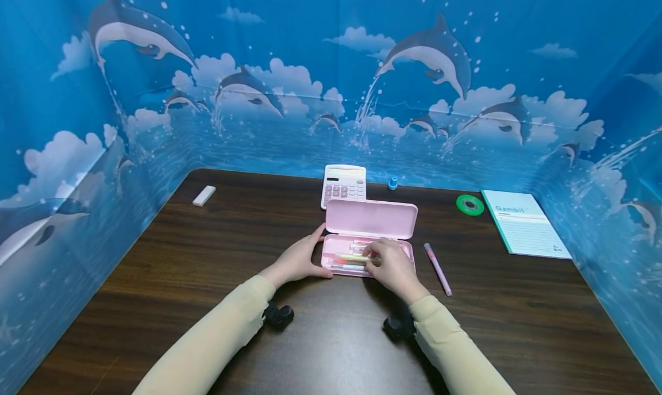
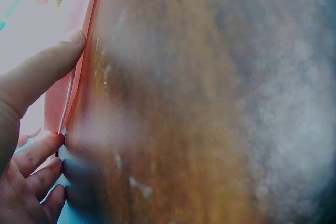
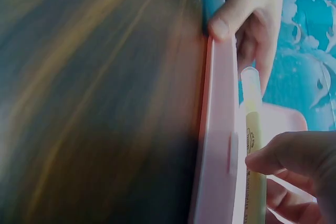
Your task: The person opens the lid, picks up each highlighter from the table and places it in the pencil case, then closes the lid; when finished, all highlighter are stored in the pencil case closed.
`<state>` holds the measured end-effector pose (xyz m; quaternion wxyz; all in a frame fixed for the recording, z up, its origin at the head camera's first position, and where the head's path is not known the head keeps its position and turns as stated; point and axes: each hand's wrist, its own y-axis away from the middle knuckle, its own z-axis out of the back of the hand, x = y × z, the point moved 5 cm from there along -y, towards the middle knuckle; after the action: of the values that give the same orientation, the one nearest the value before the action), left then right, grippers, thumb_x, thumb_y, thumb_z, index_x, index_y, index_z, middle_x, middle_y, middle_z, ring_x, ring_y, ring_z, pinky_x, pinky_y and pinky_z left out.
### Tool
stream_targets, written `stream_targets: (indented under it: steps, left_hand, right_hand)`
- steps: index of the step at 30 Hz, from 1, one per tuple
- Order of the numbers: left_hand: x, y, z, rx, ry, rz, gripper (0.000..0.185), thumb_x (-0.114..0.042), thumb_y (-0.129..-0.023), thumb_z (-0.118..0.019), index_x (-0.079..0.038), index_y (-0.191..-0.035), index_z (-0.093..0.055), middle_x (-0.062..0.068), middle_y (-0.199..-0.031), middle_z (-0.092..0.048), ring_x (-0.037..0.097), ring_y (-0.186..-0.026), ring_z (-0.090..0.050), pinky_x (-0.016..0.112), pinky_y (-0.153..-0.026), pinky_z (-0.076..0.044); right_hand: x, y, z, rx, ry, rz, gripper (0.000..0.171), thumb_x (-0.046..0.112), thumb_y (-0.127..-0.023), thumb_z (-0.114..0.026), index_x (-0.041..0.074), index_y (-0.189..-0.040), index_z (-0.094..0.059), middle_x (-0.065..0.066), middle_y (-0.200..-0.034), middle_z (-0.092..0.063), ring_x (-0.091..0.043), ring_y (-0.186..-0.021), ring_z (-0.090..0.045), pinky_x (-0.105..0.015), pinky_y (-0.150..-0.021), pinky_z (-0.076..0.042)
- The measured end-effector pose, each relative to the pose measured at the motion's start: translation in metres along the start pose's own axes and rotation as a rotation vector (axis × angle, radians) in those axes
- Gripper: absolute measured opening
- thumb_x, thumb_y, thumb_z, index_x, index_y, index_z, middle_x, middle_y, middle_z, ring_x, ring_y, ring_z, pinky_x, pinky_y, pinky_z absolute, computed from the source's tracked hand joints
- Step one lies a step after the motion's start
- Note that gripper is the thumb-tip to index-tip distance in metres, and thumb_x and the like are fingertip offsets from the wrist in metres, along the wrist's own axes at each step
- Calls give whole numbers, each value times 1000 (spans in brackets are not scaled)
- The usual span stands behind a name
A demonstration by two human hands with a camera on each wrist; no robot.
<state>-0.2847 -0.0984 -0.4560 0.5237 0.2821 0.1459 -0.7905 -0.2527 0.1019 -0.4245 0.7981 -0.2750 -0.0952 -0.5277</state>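
Observation:
A pink pencil case (image 1: 371, 218) lies with its lid raised, and several pens (image 1: 347, 267) are inside its tray. My left hand (image 1: 297, 260) holds the left end of the case, thumb at the front corner and fingers along the far side. Between thumb and fingers my right hand (image 1: 391, 267) pinches a yellow highlighter (image 3: 255, 182) just over the tray. The highlighter lies lengthwise along the case, its clear end toward my left hand. Part of the tray's right side is hidden behind my right hand.
A pink-purple pen (image 1: 438, 270) lies right of the case. Behind the lid is a white calculator (image 1: 343, 179), with a small blue object (image 1: 392, 183) beside it. A green tape roll (image 1: 470, 204) and a notebook (image 1: 527, 222) lie far right, a white eraser (image 1: 204, 195) far left.

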Motion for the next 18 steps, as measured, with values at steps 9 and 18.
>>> stream_targets:
  steps: [9,18]
  left_hand:
    - [-2,0,-1,7,3,-6,117,-43,-68,-84,-12,-154,-10,9,-144,-46,26,-135,-38,45,-109,-32]
    - [2,-1,-2,-4,3,3,117,-42,-67,-84,-12,-154,-11,8,-144,-46,26,-135,-38,44,-109,-31]
  right_hand:
    - [15,-6,-7,34,10,47,16,9,-73,-78,14,-84,-68,2,-76,-57,-17,-74,-51,-33,-67,-43]
    - [2,1,2,-5,-5,19,17,10,-77,-76,11,-92,-69,-1,-81,-60,-17,-76,-54,-34,-69,-46]
